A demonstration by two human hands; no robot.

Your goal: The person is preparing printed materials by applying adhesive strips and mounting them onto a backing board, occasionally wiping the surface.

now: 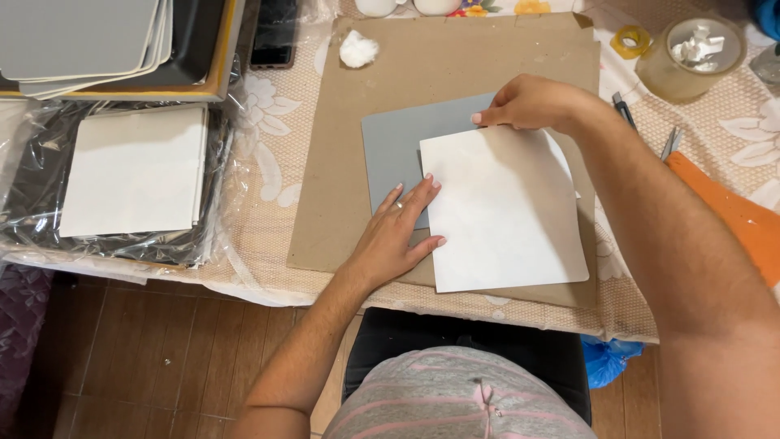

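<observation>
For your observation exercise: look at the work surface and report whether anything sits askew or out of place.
The white sheet lies tilted over the grey sheet, its edges not square with it. The left hand rests across both; the right hand holds the top edge. Nothing looks spilled or damaged.

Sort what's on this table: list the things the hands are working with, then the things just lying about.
In hand:
left hand
right hand
white sheet
grey sheet
cardboard base

Lying about:
cotton wad
tape roll
phone
white stack
orange sheet
</observation>
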